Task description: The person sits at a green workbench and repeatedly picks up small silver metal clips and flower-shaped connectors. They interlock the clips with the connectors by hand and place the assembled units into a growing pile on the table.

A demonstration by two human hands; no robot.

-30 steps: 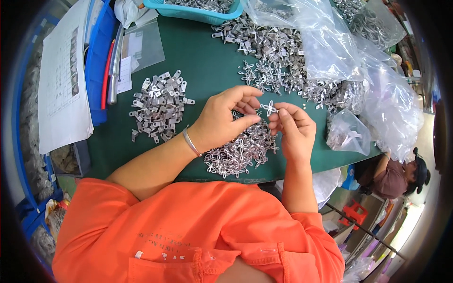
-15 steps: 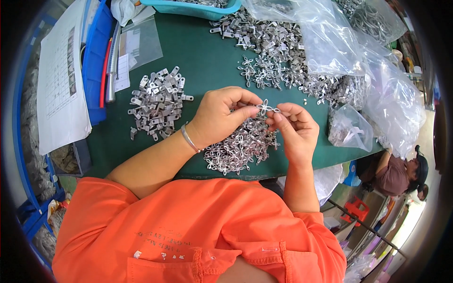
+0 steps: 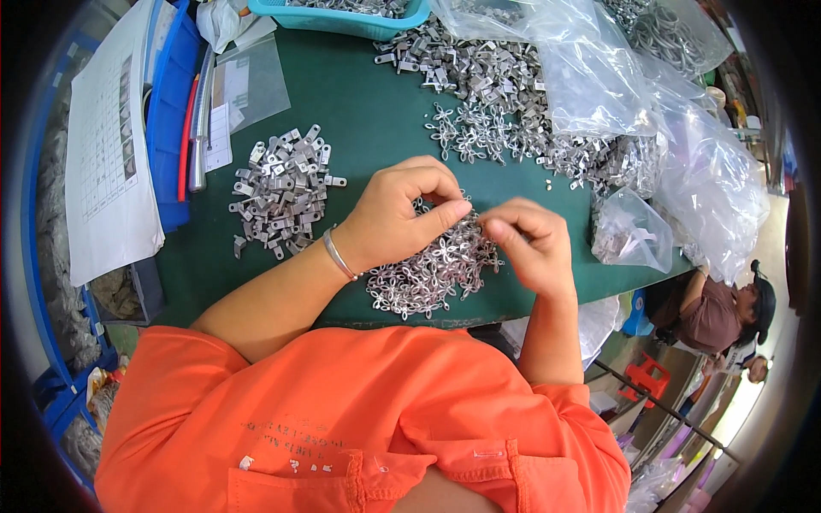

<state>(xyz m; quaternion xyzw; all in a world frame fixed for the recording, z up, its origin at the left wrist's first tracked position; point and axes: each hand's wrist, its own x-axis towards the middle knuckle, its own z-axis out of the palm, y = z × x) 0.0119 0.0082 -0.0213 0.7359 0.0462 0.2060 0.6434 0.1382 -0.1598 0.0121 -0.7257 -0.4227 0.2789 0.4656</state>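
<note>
Over a heap of small silvery four-looped metal pieces, my left hand has its thumb and index finger pressed together. A bit of metal shows by these fingertips, but I cannot tell whether it is gripped or part of the heap. My right hand, slightly blurred, is curled just to the right, thumb against the fingers. Whatever it pinches is hidden. The two hands' fingertips are a short gap apart. To the left lies a pile of bent metal tabs with holes.
A green tabletop carries more looped pieces and a large mound of metal tabs. Clear plastic bags cover the right side. A turquoise basket stands behind, a blue bin at left. Another person is at far right.
The four-looped piece held between both hands no longer shows there. My right hand has moved slightly down and left, its fingers more curled; my left hand has barely moved.
</note>
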